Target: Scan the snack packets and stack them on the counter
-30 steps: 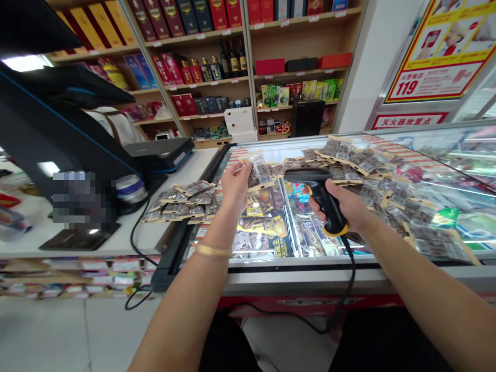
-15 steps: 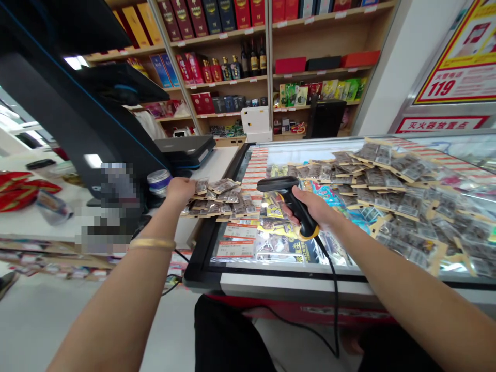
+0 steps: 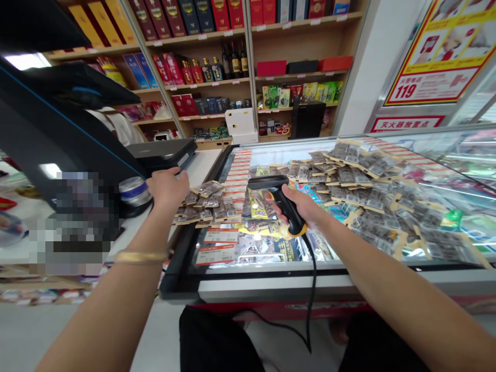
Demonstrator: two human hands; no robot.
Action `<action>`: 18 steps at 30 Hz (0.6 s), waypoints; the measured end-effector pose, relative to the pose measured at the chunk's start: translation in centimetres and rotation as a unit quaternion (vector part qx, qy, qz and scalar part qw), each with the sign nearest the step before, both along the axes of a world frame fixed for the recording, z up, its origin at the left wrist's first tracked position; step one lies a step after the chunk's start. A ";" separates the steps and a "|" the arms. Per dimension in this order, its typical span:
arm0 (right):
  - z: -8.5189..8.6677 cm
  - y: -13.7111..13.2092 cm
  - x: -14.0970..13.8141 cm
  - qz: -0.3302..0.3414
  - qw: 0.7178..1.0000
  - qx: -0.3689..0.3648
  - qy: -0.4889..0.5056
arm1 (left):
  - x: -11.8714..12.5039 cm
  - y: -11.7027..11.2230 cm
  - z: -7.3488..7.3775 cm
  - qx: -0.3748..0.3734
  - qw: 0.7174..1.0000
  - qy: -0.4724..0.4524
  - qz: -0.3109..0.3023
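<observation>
My right hand [image 3: 300, 206] is wrapped round the grip of a black and yellow barcode scanner [image 3: 287, 206], its head pointing left above the glass top of a chest freezer [image 3: 271, 281]. To the left, my left hand [image 3: 168, 187] hovers at the edge of a small pile of clear packets with tan card strips [image 3: 211, 204]. Its fingers are partly spread, and I see nothing held in them; the palm side is hidden. A larger heap of the same packets [image 3: 360, 181] covers the right part of the glass.
A dark checkout terminal [image 3: 77, 129] stands at left on a white counter [image 3: 207, 160], with a round purple-and-white container [image 3: 134, 191] beside it. The scanner's cable [image 3: 312, 289] hangs down the freezer front. Shelves of boxes and bottles [image 3: 209, 70] line the back.
My left hand has come off the small pile's near packets, its fingers loosening from a pinch. The view has turned to the right. My right hand still grips the scanner.
</observation>
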State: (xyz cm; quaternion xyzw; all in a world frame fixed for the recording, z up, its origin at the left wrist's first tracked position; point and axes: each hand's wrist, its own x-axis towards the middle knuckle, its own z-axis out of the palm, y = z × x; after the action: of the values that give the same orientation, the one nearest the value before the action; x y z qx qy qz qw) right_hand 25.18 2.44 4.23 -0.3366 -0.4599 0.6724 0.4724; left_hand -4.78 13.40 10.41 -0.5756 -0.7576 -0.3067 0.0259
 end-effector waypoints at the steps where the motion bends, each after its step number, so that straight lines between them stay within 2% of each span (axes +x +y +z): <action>1: 0.2 -0.2 0.4 -0.008 1.000 0.001 0.004 | 1.3 -0.2 0.1 0.025 0.999 -0.009 -0.029; 4: 0.8 -0.9 2.3 -0.044 0.999 0.001 0.006 | 5.8 -0.6 -0.2 0.066 0.986 -0.055 -0.145; 7: 1.0 -1.8 5.2 -0.075 0.997 0.004 0.000 | 10.6 -0.7 -1.6 0.049 0.957 -0.139 -0.249; 9: 1.1 -2.5 7.3 -0.086 0.996 0.006 0.000 | 13.7 -0.6 -2.7 0.027 0.942 -0.173 -0.286; 14: 1.1 -3.7 11.0 -0.119 0.993 0.023 0.017 | 20.2 -0.2 -4.7 -0.031 0.931 -0.171 -0.322; 18: 0.5 -3.8 11.3 -0.121 0.992 0.026 0.022 | 23.5 0.3 -5.2 -0.088 0.947 -0.140 -0.276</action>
State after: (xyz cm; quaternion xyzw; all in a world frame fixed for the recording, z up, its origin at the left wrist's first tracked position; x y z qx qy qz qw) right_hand 36.48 -1.36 4.70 -0.3625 -0.4224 0.6051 0.5693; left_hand 18.74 13.65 5.18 -0.7134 -0.5893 -0.3114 -0.2166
